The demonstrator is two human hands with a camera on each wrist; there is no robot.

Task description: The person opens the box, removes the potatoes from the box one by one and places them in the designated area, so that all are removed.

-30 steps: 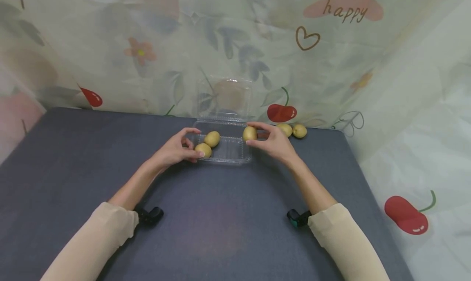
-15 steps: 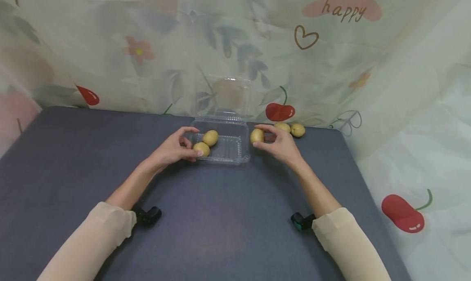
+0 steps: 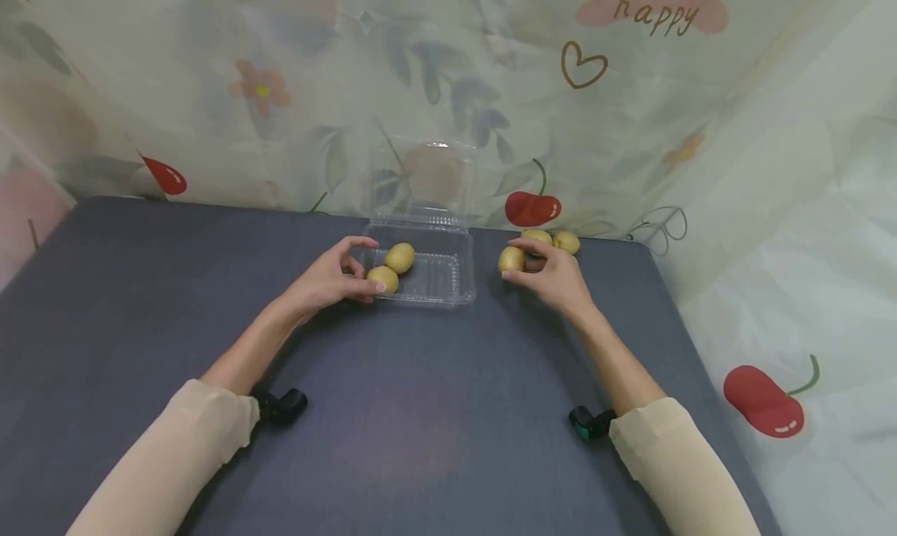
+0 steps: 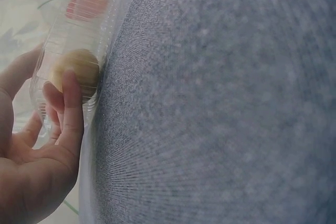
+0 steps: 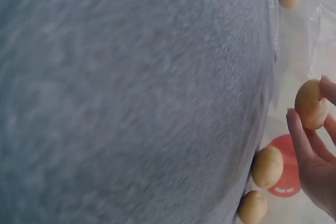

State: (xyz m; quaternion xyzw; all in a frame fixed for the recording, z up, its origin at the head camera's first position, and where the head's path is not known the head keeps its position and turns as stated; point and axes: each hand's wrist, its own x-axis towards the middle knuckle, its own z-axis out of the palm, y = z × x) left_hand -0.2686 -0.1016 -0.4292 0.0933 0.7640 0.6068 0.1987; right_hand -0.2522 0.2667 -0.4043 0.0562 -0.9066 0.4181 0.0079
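Observation:
A clear plastic clamshell container (image 3: 437,296) stands on the table with its lid raised at the back. Two small yellow potatoes, a rear one (image 3: 399,258) and a front one (image 3: 382,279), lie in its left part. My left hand (image 3: 329,277) grips the container's left end, thumb against the front wall, as the left wrist view also shows. To the right of the container, my right hand (image 3: 557,277) pinches another potato (image 3: 511,262) between thumb and fingers. The right wrist view shows this held potato (image 5: 311,104) apart from the tabletop.
Two more potatoes, a left one (image 3: 536,236) and a right one (image 3: 566,242), sit at the table's back edge just behind my right hand. The dark grey table (image 3: 420,411) ends there at a patterned curtain (image 3: 294,131).
My right hand has moved right with its potato, from over the container's right edge to near the two back potatoes. My left hand stays on the container.

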